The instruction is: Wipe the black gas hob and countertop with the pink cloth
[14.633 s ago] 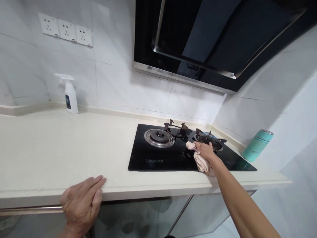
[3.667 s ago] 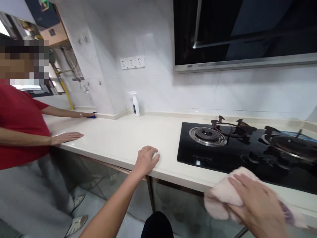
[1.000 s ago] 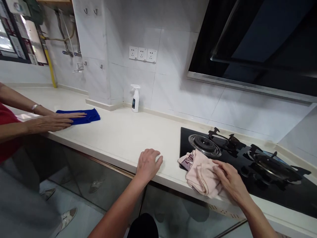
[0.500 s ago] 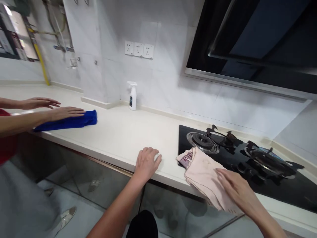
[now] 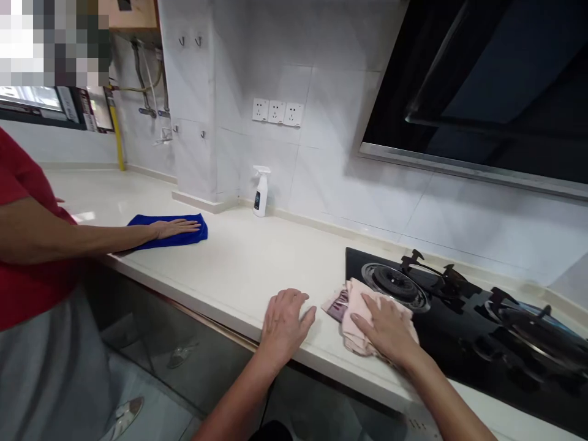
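Observation:
A pale pink cloth [image 5: 358, 335] with a purple printed corner lies bunched on the counter, overlapping the front left corner of the black gas hob [image 5: 427, 318]. My right hand [image 5: 388, 324] rests on top of it, fingers stretched out flat and pressing down rather than wrapped round it. To the left, my left hand [image 5: 285, 321] leans on the white countertop [image 5: 239, 269] near its front edge. Its fingers are loosely bent, the thumb stands apart, and nothing is in it.
At the left, a person in a red top [image 5: 27, 245] presses a hand [image 5: 177, 228] on a blue cloth [image 5: 142, 220]. A white spray bottle [image 5: 260, 195] stands against the wall below the sockets [image 5: 277, 113]. A black range hood [image 5: 482, 92] overhangs the hob.
My right hand has moved left onto the pink cloth, which now lies more bunched on the counter instead of hanging over the edge. The other person has one hand on the blue cloth.

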